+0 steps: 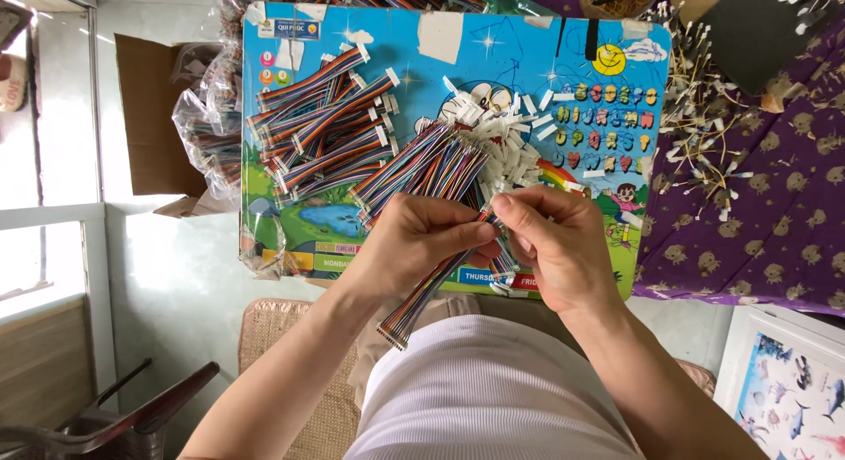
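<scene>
A bundle of rainbow ribbon cables (429,288) is gripped by the left hand (414,244), fingers closed round it approx. mid-length; the lower end hangs over the lap, the upper end is pinched by the right hand (550,249) between thumb and forefinger, just where the two hands meet. Both hands are thus shut on the same bundle, held low over the near edge of the colourful cartoon board (290,55) which serves as work surface.

Just beyond the hands, a loose fan of cables w/ white connectors (458,156) is spread across the board's centre, touching a heap of small white plugs (510,139). At upper left of the board, a stack of finished-looking cable sets (321,130) is laid roughly parallel. Bagged cables (207,130) are seen off the board's left edge, beside a cardboard box (145,117). To the right, on purple patterned cloth (766,213), thin pale wires w/ white ends (704,125) are scattered.

Judged from this: one stack appears sorted, the central fan appears unsorted yet, so work is approx. midway; exact count can't be told.
</scene>
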